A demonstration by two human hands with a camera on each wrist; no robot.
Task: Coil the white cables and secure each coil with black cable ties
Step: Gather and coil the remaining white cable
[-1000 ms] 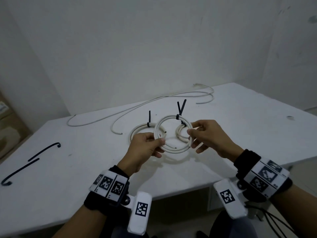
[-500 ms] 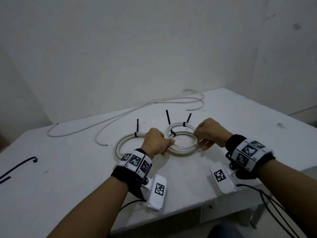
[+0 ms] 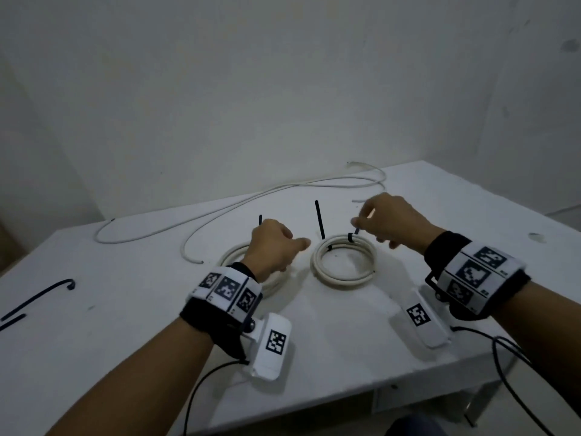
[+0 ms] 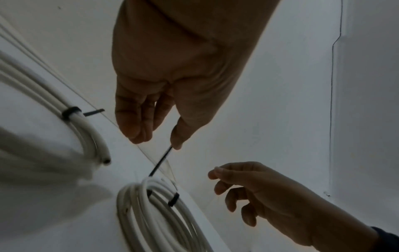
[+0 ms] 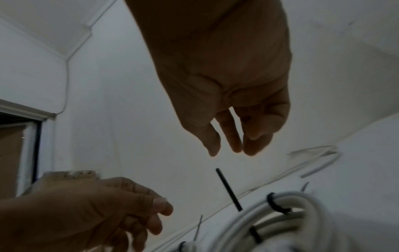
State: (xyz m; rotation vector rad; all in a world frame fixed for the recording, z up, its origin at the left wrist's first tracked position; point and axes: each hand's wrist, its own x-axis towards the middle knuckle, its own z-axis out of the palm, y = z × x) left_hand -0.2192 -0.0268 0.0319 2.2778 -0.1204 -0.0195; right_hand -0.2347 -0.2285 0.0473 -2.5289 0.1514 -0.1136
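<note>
Two white cable coils lie side by side on the white table point(image 3: 132, 335). The right coil point(image 3: 344, 262) carries two black ties, one with a long upright tail point(image 3: 320, 223), one with a short tail point(image 3: 356, 231). The left coil point(image 3: 234, 256) has one tie tail point(image 3: 260, 219) and is partly hidden by my left hand point(image 3: 283, 247). That hand hovers between the coils, fingers loosely curled, holding nothing point(image 4: 155, 141). My right hand point(image 3: 361, 221) hangs just above the short tail with relaxed fingers point(image 5: 235, 151) and nothing between them.
A long loose white cable point(image 3: 251, 199) snakes along the table's back by the wall. Two spare black ties point(image 3: 41, 295) lie at the far left. The table's front edge runs just under my wrists.
The right coil, held up in both hands a second ago, now lies flat on the table. Both hands have let go and lifted off it.
</note>
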